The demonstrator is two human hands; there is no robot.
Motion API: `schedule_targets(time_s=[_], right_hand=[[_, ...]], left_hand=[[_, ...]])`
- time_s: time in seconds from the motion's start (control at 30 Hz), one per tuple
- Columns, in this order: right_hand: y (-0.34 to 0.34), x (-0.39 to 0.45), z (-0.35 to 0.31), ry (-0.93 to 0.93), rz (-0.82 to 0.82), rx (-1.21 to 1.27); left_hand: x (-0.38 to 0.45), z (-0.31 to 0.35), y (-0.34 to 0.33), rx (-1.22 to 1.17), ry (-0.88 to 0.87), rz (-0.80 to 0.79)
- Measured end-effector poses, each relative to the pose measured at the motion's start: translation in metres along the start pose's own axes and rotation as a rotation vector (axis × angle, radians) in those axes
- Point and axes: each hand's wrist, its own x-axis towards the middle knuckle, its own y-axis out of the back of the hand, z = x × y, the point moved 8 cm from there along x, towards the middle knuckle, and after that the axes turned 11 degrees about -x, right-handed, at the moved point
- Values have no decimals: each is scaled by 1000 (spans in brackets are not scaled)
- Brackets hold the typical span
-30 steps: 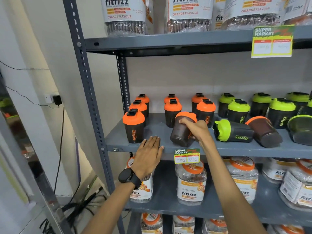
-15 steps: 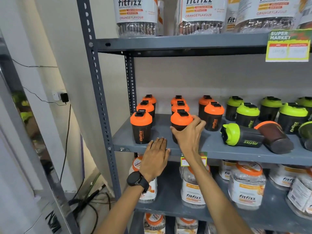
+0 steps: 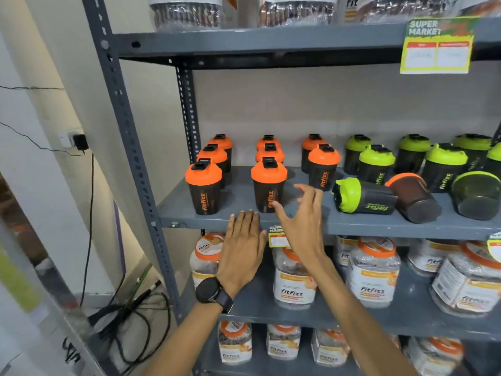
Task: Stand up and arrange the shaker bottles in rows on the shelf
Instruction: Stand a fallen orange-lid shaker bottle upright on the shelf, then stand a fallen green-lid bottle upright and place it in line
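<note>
The shaker bottles look like light, stiff plastic with smooth dark walls and a wider screw cap, so they should stand up easily but could slide or tip if nudged near the top; the safest hold is probably around the barrel, just under the cap. The right hand (image 3: 299,226) hangs over the front of the shelf (image 3: 352,226) with its fingers spread and loosely curled, holding nothing and touching no bottle. Just to its left stands an upright orange-capped bottle (image 3: 269,184), close to the thumb but apart from it. Just to its right a green-capped bottle (image 3: 364,196) lies on its side, cap toward the hand, and beyond that a brown bottle (image 3: 413,198) with an orange rim also lies tipped over. These two appear to be the next ones to set upright. The left hand (image 3: 242,246) is flat, fingers together, its fingertips resting on the shelf's front edge, empty.
</note>
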Motion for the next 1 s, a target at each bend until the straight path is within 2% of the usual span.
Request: schedule_targets(time_s=[0.23,0.33,0.5,0.63,0.77,0.9,1.0], right_hand=[[93,19,63,144,-41,-239],[115,44,88,217,-110,-430],[95,86,95,435,-394,-862],[71,89,92,556,-508,-1002],[58,87,96,551,-537,-1025],[57,88,95,601,-469,-988],[68,93,100,565,-433,-829]], left_hand=[[9,88,-24,-49,-49,-10],[28,129,-42,-37,-68,-35],[58,163,-61,-2,-20,-48],[65,161,-67,12,46,-66],[66,162,-65,17,50,-80],[66,163,-66,12,47,-71],[66,163,-67,4,36,-69]])
